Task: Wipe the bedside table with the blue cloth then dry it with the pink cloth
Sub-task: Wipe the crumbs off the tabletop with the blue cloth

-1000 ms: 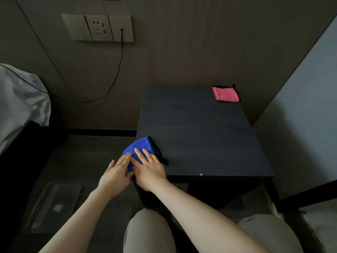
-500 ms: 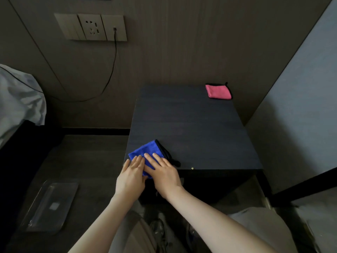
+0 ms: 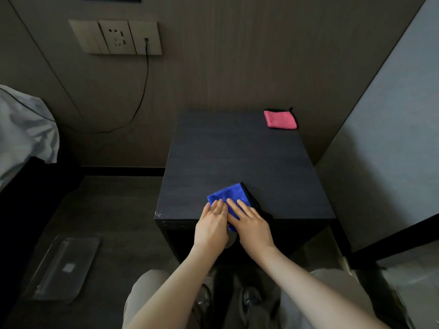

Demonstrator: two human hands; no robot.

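Both bare forearms reach forward, the left hand [image 3: 212, 226] and right hand [image 3: 252, 225] lying palm-down side by side, nearly touching, fingers [image 3: 237, 205] extended flat and angled slightly toward each other.

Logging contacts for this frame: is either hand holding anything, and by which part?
Neither grips anything. The left hand and right hand press flat, fingers extended, on the near part of the blue cloth.

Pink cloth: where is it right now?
In the head view the pink cloth lies folded at the far right corner of the table, by the back wall, well apart from the blue cloth under both hands.
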